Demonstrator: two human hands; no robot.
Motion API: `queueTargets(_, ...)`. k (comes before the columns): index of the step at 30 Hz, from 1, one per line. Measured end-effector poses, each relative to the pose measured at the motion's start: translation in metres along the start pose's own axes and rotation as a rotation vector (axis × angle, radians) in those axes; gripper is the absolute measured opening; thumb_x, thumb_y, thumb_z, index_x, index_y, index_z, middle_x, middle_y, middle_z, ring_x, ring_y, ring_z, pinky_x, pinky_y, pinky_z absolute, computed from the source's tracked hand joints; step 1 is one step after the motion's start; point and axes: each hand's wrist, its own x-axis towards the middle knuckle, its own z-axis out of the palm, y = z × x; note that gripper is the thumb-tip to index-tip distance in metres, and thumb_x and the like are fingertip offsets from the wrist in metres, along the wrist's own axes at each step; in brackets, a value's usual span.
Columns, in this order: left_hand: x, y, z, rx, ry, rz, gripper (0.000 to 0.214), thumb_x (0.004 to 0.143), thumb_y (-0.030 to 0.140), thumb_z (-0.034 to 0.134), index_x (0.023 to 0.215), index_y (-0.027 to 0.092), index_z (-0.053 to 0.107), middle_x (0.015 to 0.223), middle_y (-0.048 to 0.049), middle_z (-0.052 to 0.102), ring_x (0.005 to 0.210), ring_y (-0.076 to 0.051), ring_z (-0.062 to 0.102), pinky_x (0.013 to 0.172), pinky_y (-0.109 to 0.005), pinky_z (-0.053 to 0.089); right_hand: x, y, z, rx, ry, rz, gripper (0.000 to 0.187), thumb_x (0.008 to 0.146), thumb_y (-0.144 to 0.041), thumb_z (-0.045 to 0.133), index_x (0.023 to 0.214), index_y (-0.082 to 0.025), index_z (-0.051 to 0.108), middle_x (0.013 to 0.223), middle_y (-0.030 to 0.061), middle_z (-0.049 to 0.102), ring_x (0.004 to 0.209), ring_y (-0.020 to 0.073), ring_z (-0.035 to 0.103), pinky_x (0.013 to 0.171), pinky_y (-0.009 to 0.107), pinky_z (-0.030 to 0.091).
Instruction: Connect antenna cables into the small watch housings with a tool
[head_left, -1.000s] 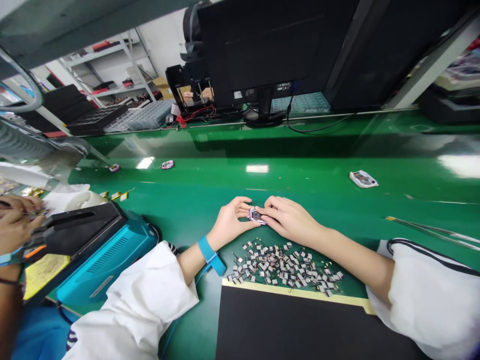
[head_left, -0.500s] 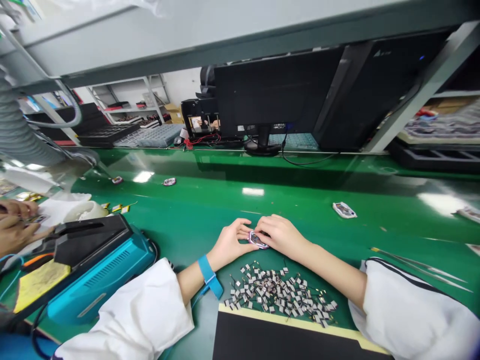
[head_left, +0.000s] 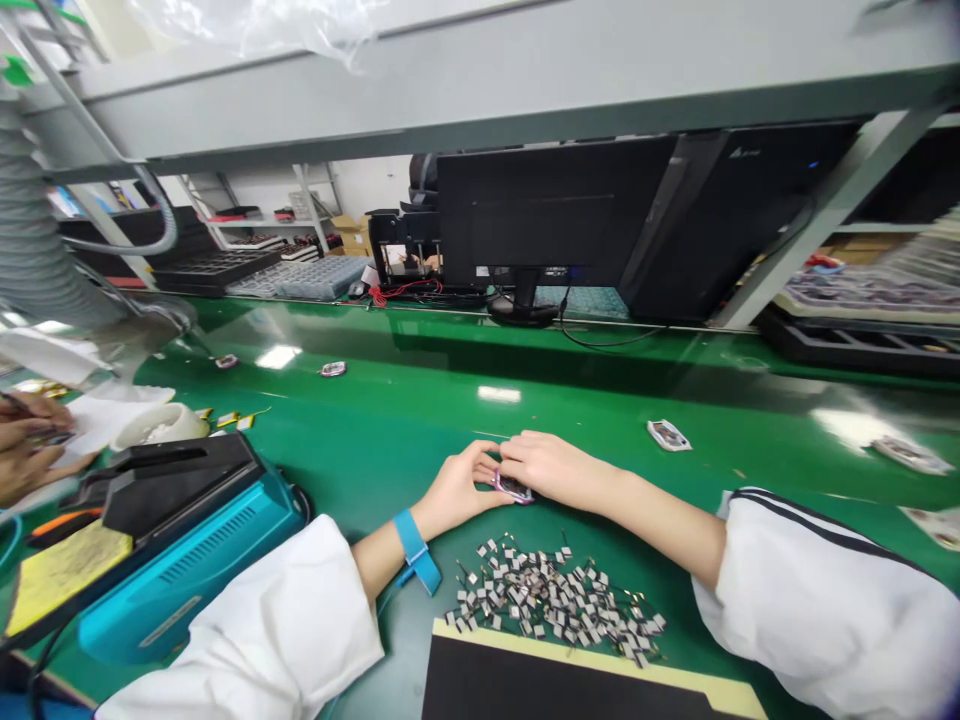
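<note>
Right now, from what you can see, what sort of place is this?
Looks like an electronics assembly line: a long green workbench, an anti-static wrist strap, and a pile of tiny wired components.

We can't read any txt: small white logo [head_left: 745,153] on black monitor [head_left: 555,210] & silver plate [head_left: 169,621] on teal machine [head_left: 187,570] too small/blurred.

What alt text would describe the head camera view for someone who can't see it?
The left hand and right hand hold a small flat part on a green workbench, above a scattered pile of tiny metal-tabbed components. A blue strap circles the left wrist; a co-worker's hands work at far left beside a teal machine.
</note>
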Motion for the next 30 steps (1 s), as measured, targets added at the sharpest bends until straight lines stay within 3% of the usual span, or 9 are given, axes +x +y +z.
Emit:
queueTargets(3, 0.022, -0.010, -0.017, 0.039, 0.114, 0.018, 0.051, 0.060, 0.020, 0.073, 0.102, 0.013, 0.046, 0.090, -0.0071, 0.061, 0.082, -0.015, 0.062, 0.080, -0.032, 0.052, -0.025, 0.026, -0.009, 0.010, 0.004, 0.217, 0.026, 0.082, -0.012, 0.049, 0.104, -0.022, 0.058, 0.093, 0.0039, 0.057, 0.085, 0.0158, 0.054, 0.076, 0.028, 0.043)
queueTargets(7, 0.061, -0.031, -0.058, 0.158, 0.305, -0.004, 0.049, 0.067, 0.019, 0.067, 0.108, 0.008, 0.043, 0.094, -0.0153, 0.060, 0.092, -0.024, 0.059, 0.086, -0.046, 0.046, -0.091, 0.068, -0.009, -0.031, 0.030, 0.758, 0.038, 0.082, -0.011, 0.042, 0.120, -0.008, 0.045, 0.100, 0.0147, 0.054, 0.088, 0.0221, 0.056, 0.076, 0.033, 0.045)
queueTargets(10, 0.074, -0.034, -0.079, 0.285, 0.353, 0.030, 0.050, 0.067, 0.014, 0.065, 0.112, 0.007, 0.044, 0.111, -0.0211, 0.052, 0.117, -0.034, 0.041, 0.098, -0.058, 0.027, -0.132, 0.085, -0.001, -0.016, -0.051, 1.002, 0.035, 0.083, -0.019, 0.043, 0.116, -0.007, 0.049, 0.096, 0.0158, 0.057, 0.081, 0.0238, 0.058, 0.069, 0.033, 0.046)
queueTargets(13, 0.059, -0.017, -0.074, 0.379, 0.247, 0.157, 0.038, 0.074, 0.013, 0.057, 0.112, 0.014, 0.051, 0.123, -0.0127, 0.047, 0.126, -0.027, 0.030, 0.106, -0.049, 0.018, -0.145, 0.085, 0.008, 0.015, -0.115, 1.115, 0.042, 0.083, -0.038, 0.048, 0.114, -0.009, 0.051, 0.097, 0.0141, 0.057, 0.083, 0.0245, 0.058, 0.068, 0.031, 0.045)
queueTargets(15, 0.035, 0.001, -0.061, 0.416, 0.053, 0.247, 0.023, 0.078, 0.016, 0.053, 0.099, 0.020, 0.060, 0.110, -0.0050, 0.058, 0.112, -0.020, 0.047, 0.102, -0.037, 0.032, -0.141, 0.080, 0.013, 0.014, -0.132, 1.177, 0.051, 0.082, -0.047, 0.047, 0.116, -0.009, 0.048, 0.102, 0.0154, 0.054, 0.087, 0.0272, 0.057, 0.069, 0.032, 0.045)
queueTargets(17, 0.006, 0.019, -0.047, 0.443, -0.171, 0.303, 0.013, 0.078, 0.021, 0.056, 0.086, 0.024, 0.065, 0.091, 0.0007, 0.065, 0.089, -0.014, 0.059, 0.085, -0.025, 0.045, -0.134, 0.076, 0.016, 0.008, -0.140, 1.238, 0.055, 0.082, -0.050, 0.045, 0.116, -0.007, 0.047, 0.105, 0.0181, 0.051, 0.087, 0.0303, 0.056, 0.068, 0.035, 0.044)
queueTargets(19, -0.022, 0.031, -0.035, 0.480, -0.280, 0.315, 0.010, 0.077, 0.023, 0.058, 0.084, 0.024, 0.066, 0.083, 0.0018, 0.065, 0.079, -0.012, 0.060, 0.074, -0.020, 0.047, -0.130, 0.076, 0.019, 0.018, -0.146, 1.288, 0.053, 0.083, -0.050, 0.043, 0.112, -0.007, 0.050, 0.102, 0.0203, 0.051, 0.083, 0.0316, 0.057, 0.065, 0.037, 0.044)
queueTargets(24, -0.050, 0.032, -0.018, 0.629, -0.284, 0.253, 0.008, 0.076, 0.023, 0.060, 0.080, 0.018, 0.065, 0.080, -0.0011, 0.065, 0.075, -0.014, 0.060, 0.069, -0.020, 0.045, -0.128, 0.083, 0.022, 0.083, -0.076, 1.274, 0.041, 0.082, -0.039, 0.049, 0.105, -0.006, 0.056, 0.092, 0.0190, 0.055, 0.085, 0.0292, 0.057, 0.071, 0.035, 0.044)
queueTargets(30, -0.046, 0.029, -0.012, 0.735, -0.320, 0.260, 0.013, 0.078, 0.013, 0.054, 0.083, 0.018, 0.065, 0.083, -0.0017, 0.065, 0.077, -0.016, 0.061, 0.072, -0.023, 0.046, -0.095, 0.045, 0.014, 0.266, 0.050, 0.851, 0.048, 0.074, -0.035, 0.061, 0.115, -0.013, 0.050, 0.105, 0.0102, 0.053, 0.095, 0.0222, 0.052, 0.084, 0.030, 0.042)
